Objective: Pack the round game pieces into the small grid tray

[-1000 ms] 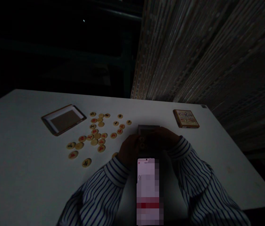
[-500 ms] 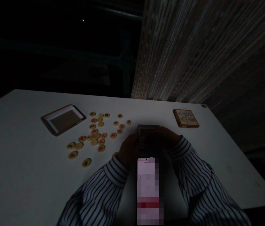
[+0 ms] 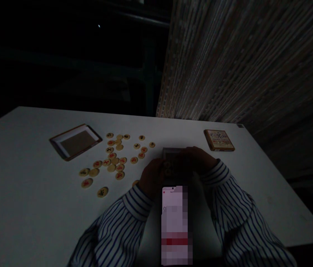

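In dim light, a shallow open box point(image 3: 170, 150) lies on the table between my hands, several round pieces point(image 3: 168, 168) faintly visible inside. My left hand point(image 3: 151, 176) is at the box's left side, its fingertips lost in shadow. Over the right part of the box reaches my right hand point(image 3: 200, 159), fingers bent downward, and darkness hides whatever they touch. Left of the box are scattered many wooden Chinese chess pieces point(image 3: 120, 175), some with red characters, some with black, some showing blank faces. One more piece point(image 3: 135, 183) is partly covered by my left hand.
A lit phone point(image 3: 170, 222) lies nearest me, between my forearms. An open box lid or tray point(image 3: 62, 142) rests at the far left of the white table point(image 3: 34, 207). A closed, printed box point(image 3: 219, 140) sits at the right. Behind the table hangs a strip curtain point(image 3: 200, 66).
My right hand has shifted slightly to the right, and more of the round pieces in the box show. The left hand stays nearly in place.
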Demonstrator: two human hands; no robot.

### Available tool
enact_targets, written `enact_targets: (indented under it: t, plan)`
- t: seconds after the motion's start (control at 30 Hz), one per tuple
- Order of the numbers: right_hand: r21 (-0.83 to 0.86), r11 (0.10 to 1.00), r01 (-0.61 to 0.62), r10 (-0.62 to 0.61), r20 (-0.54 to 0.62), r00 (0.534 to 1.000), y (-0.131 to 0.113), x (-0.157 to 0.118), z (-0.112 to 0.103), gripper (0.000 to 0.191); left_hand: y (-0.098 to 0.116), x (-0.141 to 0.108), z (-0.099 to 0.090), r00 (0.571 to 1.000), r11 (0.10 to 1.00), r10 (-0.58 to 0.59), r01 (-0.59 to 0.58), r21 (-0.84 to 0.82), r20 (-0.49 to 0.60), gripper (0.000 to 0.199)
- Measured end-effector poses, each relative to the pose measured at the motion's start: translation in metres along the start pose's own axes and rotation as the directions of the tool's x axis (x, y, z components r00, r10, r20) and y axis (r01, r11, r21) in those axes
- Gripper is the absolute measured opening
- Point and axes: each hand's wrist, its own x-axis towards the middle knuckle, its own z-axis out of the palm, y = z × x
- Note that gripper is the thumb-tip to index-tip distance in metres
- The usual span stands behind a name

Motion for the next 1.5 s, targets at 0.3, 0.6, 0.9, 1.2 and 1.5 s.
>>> enact_targets:
  t: [0.3, 0.6, 0.9, 1.2, 1.5]
  plan:
    - [-0.046, 0.997, -0.056, 0.054, -0.035, 0.998, -0.003, -0.003, -0.01, 0.023, 0.008, 0.001, -0.014, 0.991, 0.985, -0.118, 0.11, -0.13, -0.055, 0.025]
    - [0.036, 0.999, -0.012, 0.021, -0.251, 0.968, 0.003, -0.015, -0.015, 0.023, 0.008, -0.005, -0.031, 0.977, 0.979, -0.114, 0.08, -0.185, -0.179, 0.022]
    - [0.035, 0.996, -0.085, 0.091, -0.45, 0.888, -0.006, -0.017, -0.021, 0.025, 0.005, -0.029, -0.078, 0.944, 0.973, -0.185, 0.137, -0.186, -0.274, 0.028]
    - [-0.056, 0.998, -0.005, -0.015, -0.339, 0.941, -0.039, 0.004, -0.042, 0.025, -0.02, -0.068, -0.137, 0.79, 0.913, -0.399, 0.292, -0.285, -0.465, 0.035]
    - [-0.151, 0.98, 0.129, -0.165, -0.253, 0.953, -0.074, 0.033, -0.055, 0.026, -0.081, -0.11, -0.172, 0.664, 0.87, -0.49, 0.41, -0.274, -0.565, 0.037]
